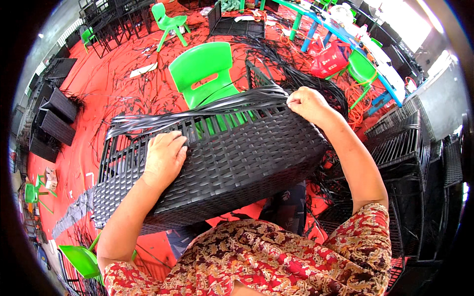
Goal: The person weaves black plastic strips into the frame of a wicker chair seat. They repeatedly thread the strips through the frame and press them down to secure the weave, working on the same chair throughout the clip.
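Observation:
A black wicker furniture panel [237, 148] lies across my lap, its near part tightly woven and its far left part still bare slats with gaps. Along its far edge runs a bundle of loose flat black strips [197, 112]. At the far right corner, my right hand [308, 104] pinches a black strip, thumb and fingertips together. My left hand [165, 155] rests on the left part of the panel where weave meets slats. Its fingers are curled down, and whatever lies under the fingertips is hidden.
A green plastic chair [203, 66] stands just beyond the panel. More black strips [316, 74] trail over the red floor [118, 79]. At the right are black wicker frames [395, 148] and a blue table [340, 34]; a red bag [330, 59] sits near it.

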Tool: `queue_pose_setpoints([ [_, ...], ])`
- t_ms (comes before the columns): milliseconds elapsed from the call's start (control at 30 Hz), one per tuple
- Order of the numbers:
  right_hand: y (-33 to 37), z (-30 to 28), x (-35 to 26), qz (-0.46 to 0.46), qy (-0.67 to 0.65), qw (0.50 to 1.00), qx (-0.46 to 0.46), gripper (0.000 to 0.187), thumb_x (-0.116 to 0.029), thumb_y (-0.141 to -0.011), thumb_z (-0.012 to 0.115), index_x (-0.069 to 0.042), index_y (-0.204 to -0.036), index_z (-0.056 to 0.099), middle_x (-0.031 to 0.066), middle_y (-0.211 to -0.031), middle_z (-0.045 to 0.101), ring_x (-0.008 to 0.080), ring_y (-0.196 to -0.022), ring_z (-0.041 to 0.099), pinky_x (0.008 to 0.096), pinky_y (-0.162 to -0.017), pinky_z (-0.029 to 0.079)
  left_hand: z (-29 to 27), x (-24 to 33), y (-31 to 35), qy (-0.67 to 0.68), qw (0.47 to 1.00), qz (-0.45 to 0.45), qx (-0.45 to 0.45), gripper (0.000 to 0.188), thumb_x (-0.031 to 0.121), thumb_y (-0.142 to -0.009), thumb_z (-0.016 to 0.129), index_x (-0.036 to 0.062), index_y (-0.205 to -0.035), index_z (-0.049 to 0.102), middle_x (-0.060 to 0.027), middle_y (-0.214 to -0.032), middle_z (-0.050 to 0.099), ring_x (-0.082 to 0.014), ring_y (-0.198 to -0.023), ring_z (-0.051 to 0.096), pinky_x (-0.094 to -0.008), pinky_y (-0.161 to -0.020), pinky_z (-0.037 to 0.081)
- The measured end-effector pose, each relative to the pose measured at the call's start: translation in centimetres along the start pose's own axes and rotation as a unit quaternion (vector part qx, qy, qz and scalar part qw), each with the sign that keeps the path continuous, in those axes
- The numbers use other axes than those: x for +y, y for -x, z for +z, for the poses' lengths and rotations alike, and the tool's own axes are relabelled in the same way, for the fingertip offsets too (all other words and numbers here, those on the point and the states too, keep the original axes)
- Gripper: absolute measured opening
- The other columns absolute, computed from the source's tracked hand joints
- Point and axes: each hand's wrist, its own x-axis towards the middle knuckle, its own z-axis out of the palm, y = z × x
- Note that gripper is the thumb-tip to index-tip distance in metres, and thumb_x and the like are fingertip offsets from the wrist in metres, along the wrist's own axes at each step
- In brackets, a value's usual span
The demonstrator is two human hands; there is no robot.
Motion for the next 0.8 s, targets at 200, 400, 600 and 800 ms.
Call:
queue_pose_setpoints([
  [200, 0.1, 0.6, -0.9, -0.033, 0.002, 0.999, -0.013, 0.012, -0.015, -0.072, 0.063, -0.008, -0.082, 0.064, 0.0132, -0.085, 0.057, 0.0290, -0.082, 0.058, 0.0375, -0.073, 0.046, 3.5, 1.9, -7.2, 0.114, 0.986, 0.116, 0.042, 0.021, 0.011, -0.078, 0.058, 0.0044, -0.098, 0.061, -0.0113, -0.099, 0.062, -0.0297, -0.094, 0.057, -0.0401, -0.083, 0.044],
  [400, -0.8, -0.3, -2.2, -0.019, -0.112, 0.987, -0.114, 0.015, -0.008, -0.071, 0.063, -0.007, -0.086, 0.059, 0.0077, -0.088, 0.049, 0.0212, -0.084, 0.053, 0.0324, -0.075, 0.045, 6.5, 5.5, -13.2, 0.263, 0.957, 0.059, -0.111, 0.022, 0.022, -0.084, 0.059, 0.0030, -0.094, 0.063, -0.0099, -0.085, 0.064, -0.0202, -0.079, 0.059, -0.0329, -0.073, 0.047],
  [600, -0.1, -8.3, -0.9, 0.013, -0.277, 0.955, 0.106, 0.014, -0.019, -0.085, 0.059, -0.007, -0.091, 0.063, -0.0007, -0.081, 0.062, 0.0067, -0.070, 0.056, 0.0222, -0.063, 0.044, 3.1, 2.1, -13.6, 0.416, 0.860, -0.047, -0.292, 0.029, 0.030, -0.086, 0.056, 0.0013, -0.083, 0.063, -0.0032, -0.072, 0.060, -0.0105, -0.065, 0.054, -0.0260, -0.060, 0.045],
  [800, 6.0, -10.7, -0.4, 0.022, -0.405, 0.903, 0.138, 0.012, -0.015, -0.088, 0.054, -0.005, -0.088, 0.061, 0.0006, -0.081, 0.061, 0.0061, -0.064, 0.054, 0.0199, -0.058, 0.042, -7.7, -7.6, -5.1, 0.329, 0.849, -0.178, -0.373, 0.023, 0.022, -0.081, 0.057, 0.0002, -0.076, 0.063, -0.0039, -0.068, 0.059, -0.0112, -0.061, 0.056, -0.0251, -0.057, 0.044],
])
